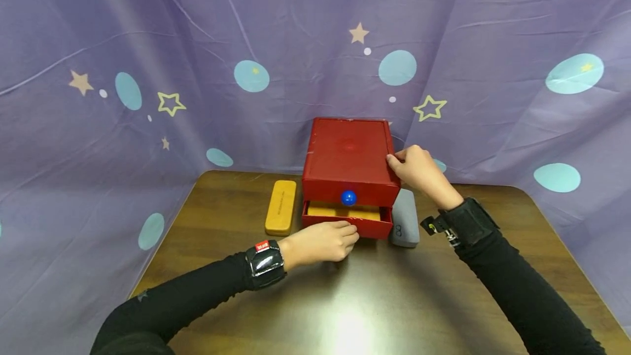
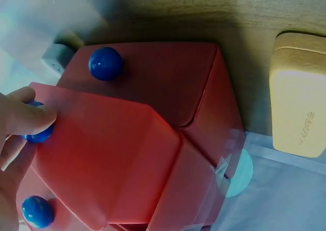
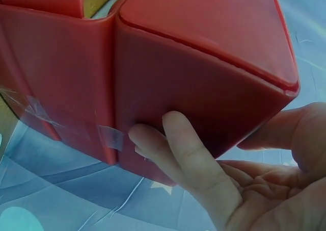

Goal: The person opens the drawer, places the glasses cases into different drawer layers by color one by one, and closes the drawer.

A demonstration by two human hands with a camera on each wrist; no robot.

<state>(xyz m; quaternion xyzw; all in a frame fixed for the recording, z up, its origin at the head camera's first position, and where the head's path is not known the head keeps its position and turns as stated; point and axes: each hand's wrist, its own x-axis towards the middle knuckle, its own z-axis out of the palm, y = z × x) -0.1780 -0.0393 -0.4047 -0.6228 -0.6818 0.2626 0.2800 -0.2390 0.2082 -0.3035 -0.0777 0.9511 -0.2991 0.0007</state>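
Observation:
A red drawer cabinet [image 1: 350,149] with blue ball knobs stands at the back of the table. Its middle drawer [image 1: 373,228] is pulled out, and a yellow thing [image 1: 367,213] lies inside, partly hidden by the cabinet above. At the drawer's front, my left hand [image 1: 322,242] pinches its blue knob [image 2: 42,135] between thumb and fingers. My right hand [image 1: 419,167] holds the cabinet's upper right edge, thumb on the top and fingers [image 3: 181,136] against the side panel. The top drawer, with its own blue knob [image 1: 348,198], is closed.
Left of the cabinet lies a yellow glasses case [image 1: 280,208] with small lettering. A grey case [image 1: 405,219] marked with a glasses symbol lies close along its right side. Behind the wooden table [image 1: 236,201] hangs a purple curtain [image 1: 315,32] with stars and dots.

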